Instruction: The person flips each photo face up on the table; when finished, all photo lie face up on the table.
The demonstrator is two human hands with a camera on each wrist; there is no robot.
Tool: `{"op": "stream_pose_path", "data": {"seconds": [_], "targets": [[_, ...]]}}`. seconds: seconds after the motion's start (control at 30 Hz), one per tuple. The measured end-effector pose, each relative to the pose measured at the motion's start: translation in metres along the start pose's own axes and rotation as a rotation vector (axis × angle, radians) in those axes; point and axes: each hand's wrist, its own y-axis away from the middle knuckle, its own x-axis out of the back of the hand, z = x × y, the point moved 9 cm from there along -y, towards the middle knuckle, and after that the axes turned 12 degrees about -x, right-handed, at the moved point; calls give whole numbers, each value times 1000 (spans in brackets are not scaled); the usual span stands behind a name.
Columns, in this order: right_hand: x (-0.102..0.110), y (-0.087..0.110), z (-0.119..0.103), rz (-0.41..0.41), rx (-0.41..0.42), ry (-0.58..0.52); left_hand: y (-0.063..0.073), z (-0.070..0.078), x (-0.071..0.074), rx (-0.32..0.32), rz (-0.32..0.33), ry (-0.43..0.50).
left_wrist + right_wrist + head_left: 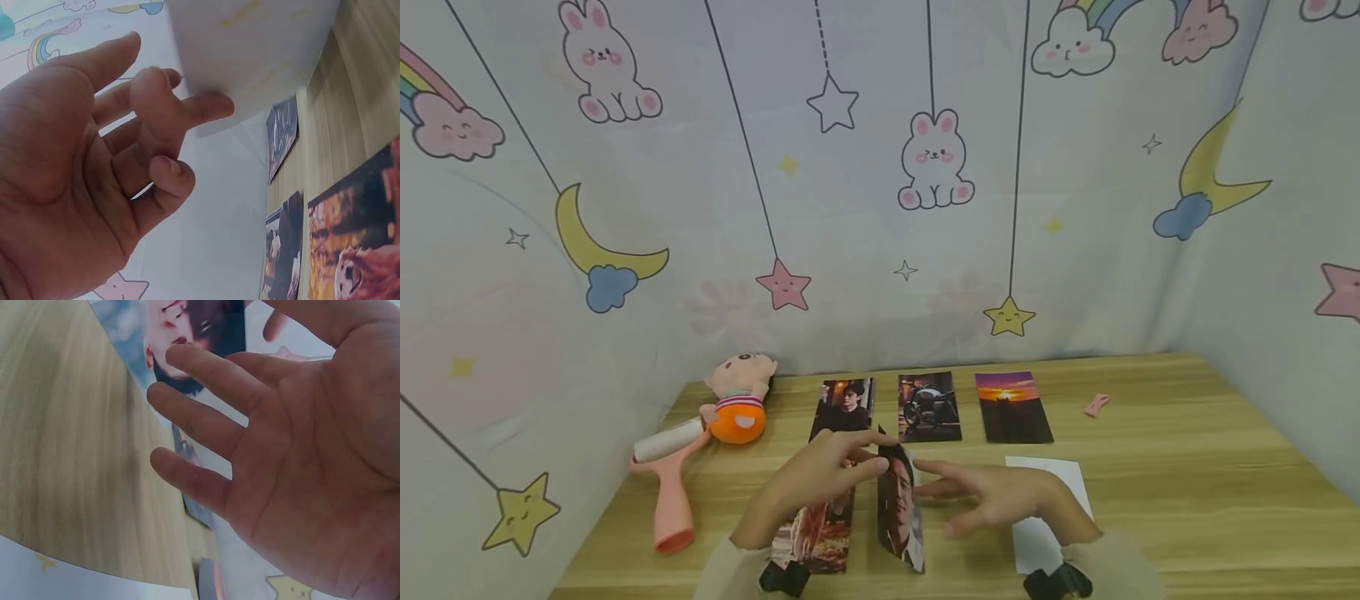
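Observation:
A portrait photo card (901, 504) stands on edge at the front middle of the table, slightly bowed. Its printed side faces right; the left wrist view has its white back (250, 44). My left hand (827, 471) touches the card at its upper left, fingers loosely bent and the thumb apart in the wrist view. Fingers spread, my right hand (992, 492) reaches the card's right side from the printed face. Under the left hand lies a dog photo card (816, 537). A white card (1037, 533) lies partly beneath my right forearm.
Along the back lie a person photo card (844, 408), a motorcycle card (929, 407) and a sunset card (1015, 408). A small pink bow (1096, 405) is right of them. At left are a pink-handled lint roller (673, 500) and a plush toy (739, 404).

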Motion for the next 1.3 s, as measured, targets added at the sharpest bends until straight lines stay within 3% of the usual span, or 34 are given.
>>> {"op": "stream_pose_path", "data": {"seconds": [0.23,0.4,0.7,0.93,1.13,1.3], "targets": [[-4,-2,9,-29,-61,1,3,-10,5,30,-4,-13],[1,2,13,-25,-91,32,2,-15,-1,44,-30,18],[11,9,22,7,-117,91,-7,-10,-21,-66,-143,-99],[19,10,27,52,-162,126,-5,-11,-36,-66,-229,-102],[20,11,28,61,-183,134,-4,-11,-44,-90,-311,-209],[20,14,28,64,-195,137,-3,-18,-48,-57,-330,-204]]}}
